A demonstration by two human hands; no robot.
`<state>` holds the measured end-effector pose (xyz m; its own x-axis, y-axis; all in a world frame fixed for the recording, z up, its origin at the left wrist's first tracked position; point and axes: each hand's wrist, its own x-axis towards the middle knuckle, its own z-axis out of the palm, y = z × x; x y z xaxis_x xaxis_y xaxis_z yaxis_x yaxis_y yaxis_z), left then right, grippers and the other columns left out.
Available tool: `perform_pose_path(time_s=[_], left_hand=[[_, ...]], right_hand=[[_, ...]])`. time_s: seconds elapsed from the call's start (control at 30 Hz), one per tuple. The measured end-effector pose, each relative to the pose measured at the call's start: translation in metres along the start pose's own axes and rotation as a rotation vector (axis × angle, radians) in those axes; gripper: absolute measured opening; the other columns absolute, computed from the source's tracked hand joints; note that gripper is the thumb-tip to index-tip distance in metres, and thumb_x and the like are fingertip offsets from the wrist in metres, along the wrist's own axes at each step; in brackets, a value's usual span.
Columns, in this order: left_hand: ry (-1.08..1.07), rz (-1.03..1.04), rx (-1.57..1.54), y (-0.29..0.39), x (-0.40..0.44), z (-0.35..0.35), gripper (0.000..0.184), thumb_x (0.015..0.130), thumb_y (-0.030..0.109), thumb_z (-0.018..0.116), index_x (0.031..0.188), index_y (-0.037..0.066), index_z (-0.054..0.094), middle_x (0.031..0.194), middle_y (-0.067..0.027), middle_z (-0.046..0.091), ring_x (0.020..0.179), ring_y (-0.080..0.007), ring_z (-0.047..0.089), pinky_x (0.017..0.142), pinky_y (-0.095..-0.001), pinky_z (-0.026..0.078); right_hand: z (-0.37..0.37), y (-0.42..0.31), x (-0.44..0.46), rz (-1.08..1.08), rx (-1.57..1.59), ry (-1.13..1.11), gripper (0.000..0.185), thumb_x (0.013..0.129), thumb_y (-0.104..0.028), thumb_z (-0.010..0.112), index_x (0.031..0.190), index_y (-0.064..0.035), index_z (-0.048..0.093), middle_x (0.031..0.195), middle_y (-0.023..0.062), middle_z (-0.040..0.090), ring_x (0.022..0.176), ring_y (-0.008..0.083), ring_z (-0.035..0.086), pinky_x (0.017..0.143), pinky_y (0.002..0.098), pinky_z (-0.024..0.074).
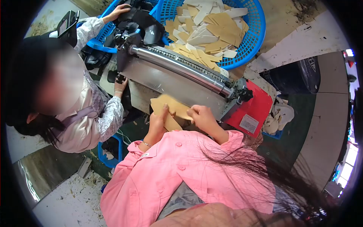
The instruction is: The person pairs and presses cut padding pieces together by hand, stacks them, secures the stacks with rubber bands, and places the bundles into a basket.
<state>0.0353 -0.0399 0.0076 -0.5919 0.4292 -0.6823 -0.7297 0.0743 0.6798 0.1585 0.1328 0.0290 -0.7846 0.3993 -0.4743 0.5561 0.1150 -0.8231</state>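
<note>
My left hand (157, 122) is closed on flat tan cut-out pieces (170, 103), with the thumb on top. At least two overlap: one spans toward the right, another points down toward my body. My right hand (203, 118) pinches the right end of the upper piece between thumb and curled fingers. The pieces are at the front edge of a roller machine (181, 72), just short of its metal plate (151, 77). They look like thin sheet material; the exact kind cannot be told.
A blue basket (261, 34) behind the machine holds several tan and white pieces. At left, a co-worker (87, 109) reaches into another blue basket (104, 45) of black parts. A red panel (251, 106) adjoins the machine's right end. Below left stands a small blue bin (109, 160).
</note>
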Motion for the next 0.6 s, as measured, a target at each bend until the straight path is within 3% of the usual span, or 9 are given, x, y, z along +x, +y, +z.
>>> perform_pose_path(time_s=[0.1, 0.17, 0.2, 0.3, 0.37, 0.4, 0.53, 0.6], left_hand=[[-0.251, 0.035, -0.307, -0.013, 0.007, -0.010, 0.045, 0.098, 0.016, 0.058, 0.136, -0.006, 0.045, 0.130, -0.0194, 0.058, 0.119, -0.0280, 0.061, 0.100, -0.0388, 0.051], [-0.344, 0.079, -0.186, -0.006, -0.002, -0.003, 0.050, 0.098, 0.016, 0.059, 0.138, -0.008, 0.041, 0.132, -0.0240, 0.056, 0.121, -0.0316, 0.059, 0.103, -0.0422, 0.049], [-0.324, 0.080, -0.168, -0.004, -0.007, 0.000, 0.049, 0.098, 0.016, 0.060, 0.137, -0.008, 0.042, 0.130, -0.0232, 0.058, 0.119, -0.0312, 0.060, 0.103, -0.0416, 0.050], [-0.257, 0.140, -0.126, -0.002, -0.002, 0.002, 0.043, 0.098, 0.017, 0.061, 0.130, -0.007, 0.048, 0.122, -0.0194, 0.062, 0.112, -0.0286, 0.064, 0.097, -0.0388, 0.053], [-0.189, 0.128, -0.063, 0.000, -0.004, 0.003, 0.038, 0.097, 0.019, 0.064, 0.124, -0.006, 0.052, 0.116, -0.0164, 0.065, 0.107, -0.0263, 0.066, 0.092, -0.0368, 0.055], [-0.152, 0.104, -0.019, 0.007, -0.005, 0.007, 0.037, 0.096, 0.019, 0.066, 0.121, -0.005, 0.054, 0.113, -0.0150, 0.066, 0.104, -0.0250, 0.067, 0.090, -0.0359, 0.055], [-0.013, 0.028, -0.012, 0.004, 0.003, 0.016, 0.033, 0.095, 0.020, 0.068, 0.114, -0.004, 0.059, 0.107, -0.0119, 0.068, 0.100, -0.0221, 0.069, 0.085, -0.0340, 0.057], [-0.019, 0.021, -0.003, 0.007, 0.001, 0.013, 0.031, 0.095, 0.019, 0.067, 0.115, -0.004, 0.059, 0.106, -0.0107, 0.068, 0.098, -0.0203, 0.068, 0.084, -0.0329, 0.056]], right_hand=[[-0.001, -0.005, 0.030, 0.076, 0.178, 0.124, 0.033, 0.094, -0.031, 0.062, 0.084, -0.0009, 0.068, 0.061, 0.0116, 0.065, 0.051, 0.0189, 0.063, 0.054, 0.0366, 0.0489], [0.001, 0.008, 0.066, 0.135, 0.494, 0.298, 0.040, 0.096, -0.036, 0.059, 0.083, -0.0003, 0.067, 0.059, 0.0102, 0.065, 0.049, 0.0156, 0.062, 0.052, 0.0335, 0.0488], [-0.004, 0.006, 0.060, 0.056, 0.325, 0.352, 0.040, 0.097, -0.039, 0.059, 0.088, -0.0013, 0.069, 0.062, 0.0108, 0.066, 0.051, 0.0183, 0.064, 0.054, 0.0346, 0.0494], [0.007, 0.004, 0.015, 0.015, 0.072, 0.095, 0.039, 0.097, -0.037, 0.059, 0.087, 0.0001, 0.069, 0.067, 0.0079, 0.067, 0.054, 0.0118, 0.060, 0.050, 0.0283, 0.0453], [0.017, -0.013, -0.019, -0.187, -0.003, 0.101, 0.036, 0.094, -0.035, 0.064, 0.090, 0.0001, 0.069, 0.068, 0.0083, 0.067, 0.061, 0.0156, 0.062, 0.058, 0.0316, 0.0485], [0.018, -0.012, -0.016, -0.192, -0.001, -0.016, 0.032, 0.089, -0.032, 0.069, 0.091, 0.0003, 0.069, 0.071, 0.0118, 0.067, 0.066, 0.0204, 0.064, 0.065, 0.0345, 0.0502], [0.019, -0.016, -0.016, -0.131, -0.160, -0.020, 0.026, 0.086, -0.030, 0.067, 0.091, -0.0045, 0.071, 0.083, 0.0212, 0.068, 0.078, 0.0406, 0.066, 0.070, 0.0446, 0.0511], [0.021, -0.007, -0.011, -0.178, -0.162, 0.082, 0.025, 0.088, -0.027, 0.066, 0.091, -0.0020, 0.070, 0.078, 0.0213, 0.066, 0.072, 0.0347, 0.067, 0.065, 0.0411, 0.0495]])
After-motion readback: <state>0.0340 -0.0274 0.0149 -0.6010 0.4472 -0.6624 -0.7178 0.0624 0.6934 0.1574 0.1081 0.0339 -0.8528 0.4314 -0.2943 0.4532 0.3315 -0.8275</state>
